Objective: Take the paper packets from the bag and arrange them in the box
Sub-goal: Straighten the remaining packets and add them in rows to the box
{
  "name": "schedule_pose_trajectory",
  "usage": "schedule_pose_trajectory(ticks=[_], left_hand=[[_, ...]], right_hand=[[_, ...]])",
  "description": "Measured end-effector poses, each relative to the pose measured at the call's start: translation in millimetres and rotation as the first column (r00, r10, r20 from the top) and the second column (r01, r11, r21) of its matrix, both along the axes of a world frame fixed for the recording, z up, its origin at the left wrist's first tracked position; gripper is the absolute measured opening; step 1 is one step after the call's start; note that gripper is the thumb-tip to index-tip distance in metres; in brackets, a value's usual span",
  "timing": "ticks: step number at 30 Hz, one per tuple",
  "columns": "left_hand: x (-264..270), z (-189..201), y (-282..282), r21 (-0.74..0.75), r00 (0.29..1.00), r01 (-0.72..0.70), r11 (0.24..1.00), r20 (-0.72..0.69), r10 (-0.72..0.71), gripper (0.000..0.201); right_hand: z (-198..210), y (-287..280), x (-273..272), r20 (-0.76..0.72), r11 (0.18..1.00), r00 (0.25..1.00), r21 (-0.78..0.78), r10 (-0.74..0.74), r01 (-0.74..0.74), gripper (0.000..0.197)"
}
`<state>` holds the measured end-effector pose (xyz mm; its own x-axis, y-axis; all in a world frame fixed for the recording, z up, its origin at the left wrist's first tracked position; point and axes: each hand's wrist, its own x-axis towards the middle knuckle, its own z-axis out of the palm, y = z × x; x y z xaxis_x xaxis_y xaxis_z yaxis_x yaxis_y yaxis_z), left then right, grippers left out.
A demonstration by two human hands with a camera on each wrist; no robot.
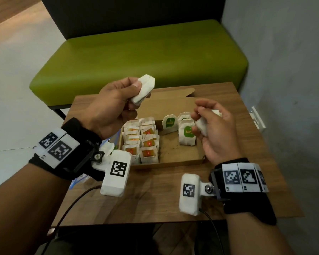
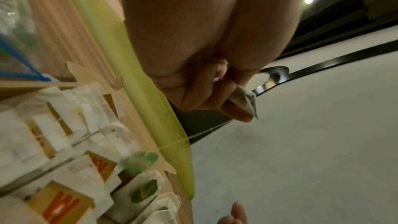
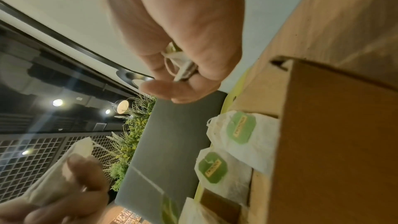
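Observation:
A shallow brown cardboard box lies open on the wooden table. Its left part holds several white packets with orange labels in rows. Three green-labelled packets stand at its back right. My left hand is raised above the box's back left corner and grips a white paper packet. My right hand hovers over the box's right side, pinching another white packet. The plastic bag with blue trim lies left of the box, mostly hidden under my left wrist.
A green padded bench stands behind the small table. A grey wall closes the right side. The box's lid flap lies open toward the bench. Black cables hang off the table's front edge.

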<state>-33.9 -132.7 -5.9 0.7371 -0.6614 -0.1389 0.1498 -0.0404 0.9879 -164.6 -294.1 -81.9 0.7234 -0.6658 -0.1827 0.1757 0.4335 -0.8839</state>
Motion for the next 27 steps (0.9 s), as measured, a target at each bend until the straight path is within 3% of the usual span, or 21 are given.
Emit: schedule_pose_trajectory(ticks=[2, 5, 9, 13, 23, 25, 27], left_hand=[[-2.5, -0.7, 0.0, 0.015, 1.0, 0.022, 1.0, 0.021, -0.023, 0.013], [-5.2, -1.5, -2.2, 0.03, 0.997, 0.065, 0.997, 0.044, -0.066, 0.011], [-11.0, -3.6, -8.7, 0.068, 0.99, 0.104, 0.992, 0.089, -0.109, 0.008], [-17.4, -5.6, -15.0, 0.086, 0.985, 0.124, 0.989, 0.111, -0.133, 0.004], [-17.7, -17.5, -30.4, -0.057, 0.986, -0.167, 0.984, 0.008, 0.168, 0.017], [-17.8, -18.7, -31.6, -0.046, 0.98, -0.198, 0.979, -0.01, 0.198, 0.015], [-19.9, -19.4, -31.5, 0.039, 0.981, -0.187, 0.982, 0.06, 0.184, 0.011]], right_hand=[[-0.6, -1.8, 0.2, -0.006, 1.0, 1.0, -0.012, -0.02, 0.02, 0.02], [-2.2, 3.8, 1.8, -0.05, 0.982, 0.998, -0.182, 0.039, -0.048, 0.014], [-5.9, 15.7, 7.4, -0.118, 0.879, 0.975, -0.422, 0.189, -0.222, 0.023], [-9.9, 22.3, 14.2, -0.203, 0.808, 0.955, -0.513, 0.214, -0.29, 0.016], [-3.9, 27.5, 10.3, -0.332, 0.602, 0.911, -0.684, 0.245, -0.412, 0.017], [-2.8, 28.3, 10.7, -0.345, 0.538, 0.915, -0.74, 0.211, -0.403, 0.018], [-2.3, 29.0, 11.4, -0.34, 0.504, 0.929, -0.782, 0.149, -0.367, 0.019]])
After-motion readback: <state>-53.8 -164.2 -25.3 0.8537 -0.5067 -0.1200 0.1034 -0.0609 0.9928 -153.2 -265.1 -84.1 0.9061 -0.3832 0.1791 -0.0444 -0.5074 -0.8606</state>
